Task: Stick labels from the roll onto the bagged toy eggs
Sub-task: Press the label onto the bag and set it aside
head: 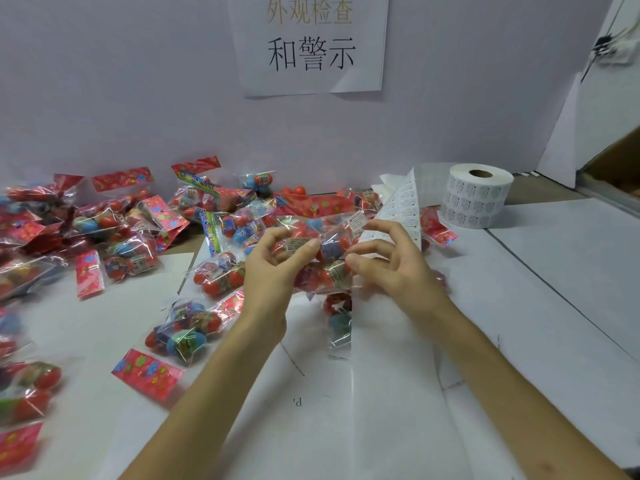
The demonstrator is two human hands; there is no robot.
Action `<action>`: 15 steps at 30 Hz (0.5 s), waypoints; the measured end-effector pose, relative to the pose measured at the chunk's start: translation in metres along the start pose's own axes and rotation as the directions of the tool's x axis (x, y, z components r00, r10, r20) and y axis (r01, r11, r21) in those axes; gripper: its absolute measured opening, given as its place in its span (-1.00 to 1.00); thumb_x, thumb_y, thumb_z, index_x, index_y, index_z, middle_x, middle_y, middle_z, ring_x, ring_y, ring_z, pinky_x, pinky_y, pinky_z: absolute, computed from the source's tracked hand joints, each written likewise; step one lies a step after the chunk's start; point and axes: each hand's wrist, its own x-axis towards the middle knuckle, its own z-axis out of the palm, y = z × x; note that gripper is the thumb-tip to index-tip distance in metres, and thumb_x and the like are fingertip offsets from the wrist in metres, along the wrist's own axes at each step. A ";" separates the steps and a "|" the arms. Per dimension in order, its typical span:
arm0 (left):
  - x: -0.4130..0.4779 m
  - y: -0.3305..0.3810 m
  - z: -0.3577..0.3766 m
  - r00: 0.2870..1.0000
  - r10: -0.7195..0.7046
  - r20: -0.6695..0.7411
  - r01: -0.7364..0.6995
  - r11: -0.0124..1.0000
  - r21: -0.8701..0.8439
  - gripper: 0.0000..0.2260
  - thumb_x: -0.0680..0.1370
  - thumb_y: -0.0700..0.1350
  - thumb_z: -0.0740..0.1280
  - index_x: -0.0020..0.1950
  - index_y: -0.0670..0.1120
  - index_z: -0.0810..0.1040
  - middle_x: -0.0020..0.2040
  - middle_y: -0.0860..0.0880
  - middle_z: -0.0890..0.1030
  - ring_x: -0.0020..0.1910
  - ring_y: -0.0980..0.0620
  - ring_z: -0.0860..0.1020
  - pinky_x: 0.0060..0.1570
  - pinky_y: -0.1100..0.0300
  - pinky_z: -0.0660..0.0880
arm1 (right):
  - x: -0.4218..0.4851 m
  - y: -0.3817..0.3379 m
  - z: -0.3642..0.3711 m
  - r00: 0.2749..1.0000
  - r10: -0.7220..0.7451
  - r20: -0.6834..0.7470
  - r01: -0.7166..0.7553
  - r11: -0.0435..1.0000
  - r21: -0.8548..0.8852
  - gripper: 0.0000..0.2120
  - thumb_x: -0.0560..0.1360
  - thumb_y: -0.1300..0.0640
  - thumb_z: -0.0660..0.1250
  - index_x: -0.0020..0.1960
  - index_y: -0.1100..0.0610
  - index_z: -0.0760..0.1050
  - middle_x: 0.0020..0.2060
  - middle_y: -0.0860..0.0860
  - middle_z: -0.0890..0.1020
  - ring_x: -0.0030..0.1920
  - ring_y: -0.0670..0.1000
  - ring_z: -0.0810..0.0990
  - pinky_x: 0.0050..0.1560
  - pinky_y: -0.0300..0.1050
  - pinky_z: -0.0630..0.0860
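**A:** Head view. The held bag (325, 261) is up off the surface (519, 306), right in the middle, caught between both hands.

**B:** Which way is it lying?

**A:** Crosswise. Its long axis runs left to right from one hand to the other, with the red and blue eggs bunched side by side inside. The clear film crumples below, so I cannot tell where the bag's ends are.

**B:** And the left hand (277, 271)?

**A:** Its fingers (268, 242) are curled. Thumb and forefinger pinch the bag's left end, right at a printed egg.

**B:** The right hand (394, 268)?

**A:** The fingers (384, 230) are bent and slightly fanned, and the thumb tip is on the bag's right end, nipping the film. The label strip (401, 202) rises just behind those fingers. I cannot tell whether they grip it too.

**B:** How does the strip run?

**A:** It is long and narrow and stands on edge. It slants from the right hand up and away, toward the roll (476, 195).

**B:** Where is the roll?

**A:** On the surface at the right rear, standing on end with its core hole up. It is well apart from the hands.

**B:** Anything else?

**A:** A pile of bagged eggs (114, 230) sprawls across the left side, red header cards pointing every which way. A paper sign (310, 43) hangs on the wall (121, 81) behind.
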 end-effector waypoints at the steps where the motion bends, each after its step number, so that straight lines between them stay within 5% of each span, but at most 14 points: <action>1: -0.003 -0.001 0.004 1.000 0.008 0.007 -0.008 1.000 -0.001 -0.76 0.50 -0.21 0.53 0.12 -0.05 0.58 -0.11 -0.16 0.74 -0.19 -0.08 0.73 -0.31 0.17 0.62 | -0.001 0.001 0.002 1.000 0.002 0.012 -0.002 1.000 0.002 -0.46 0.35 0.03 0.53 0.26 -0.12 0.40 -0.10 -0.13 0.71 -0.10 -0.02 0.70 -0.08 -0.12 0.60; 8: -0.011 -0.002 0.013 0.999 0.040 0.004 -0.040 0.999 -0.008 -0.81 0.53 -0.19 0.49 0.09 -0.04 0.57 -0.15 -0.09 0.74 -0.19 -0.04 0.73 -0.28 0.16 0.64 | -0.003 0.001 0.001 0.998 0.006 0.064 -0.004 1.000 -0.027 -0.27 0.26 0.05 0.60 0.35 -0.12 0.37 -0.13 -0.07 0.70 -0.05 0.08 0.73 0.08 0.08 0.67; 15: -0.015 0.001 0.014 0.999 0.018 0.047 -0.017 1.000 -0.024 -0.67 0.36 -0.03 0.52 0.06 -0.07 0.56 0.00 -0.22 0.72 -0.02 -0.21 0.73 -0.13 -0.11 0.71 | 0.000 0.005 0.001 0.998 -0.060 -0.003 0.060 0.998 -0.007 -0.36 0.19 -0.07 0.61 0.19 -0.29 0.44 -0.10 0.07 0.68 -0.06 0.16 0.72 0.12 0.22 0.64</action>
